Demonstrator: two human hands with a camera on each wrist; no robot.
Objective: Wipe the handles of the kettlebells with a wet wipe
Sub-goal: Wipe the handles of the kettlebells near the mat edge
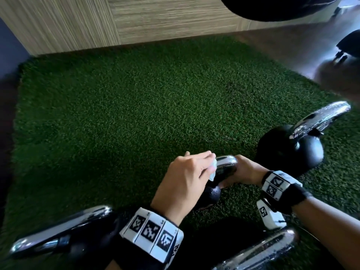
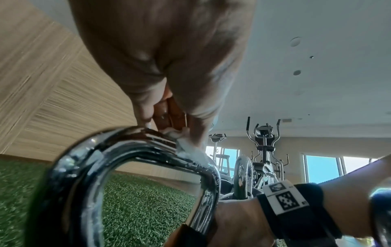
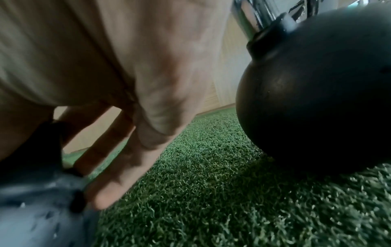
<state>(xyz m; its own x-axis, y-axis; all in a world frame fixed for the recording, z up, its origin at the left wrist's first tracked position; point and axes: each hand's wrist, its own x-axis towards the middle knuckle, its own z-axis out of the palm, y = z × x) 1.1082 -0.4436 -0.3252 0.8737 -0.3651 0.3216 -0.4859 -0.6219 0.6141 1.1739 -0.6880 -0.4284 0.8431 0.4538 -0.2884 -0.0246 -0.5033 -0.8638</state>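
Note:
A small black kettlebell (image 1: 212,192) stands on green turf. Its chrome handle (image 1: 227,161) (image 2: 127,150) sits between my hands. My left hand (image 1: 185,172) pinches a white wet wipe (image 1: 77,170) (image 2: 186,150) and presses it onto the top of that handle. My right hand (image 1: 245,168) (image 2: 232,224) grips the handle's right end, with its fingers (image 3: 118,167) reaching down the far side to the bell's body. A bigger black kettlebell (image 1: 288,149) (image 3: 313,100) stands just to the right, and its chrome handle (image 1: 321,117) looks wet.
Two more chrome handles lie close to me, one at the lower left (image 1: 58,230) and one at the lower right (image 1: 263,250). A wood-panelled wall (image 1: 136,20) borders the turf (image 1: 116,104) at the back. An elliptical trainer (image 2: 264,147) stands farther off.

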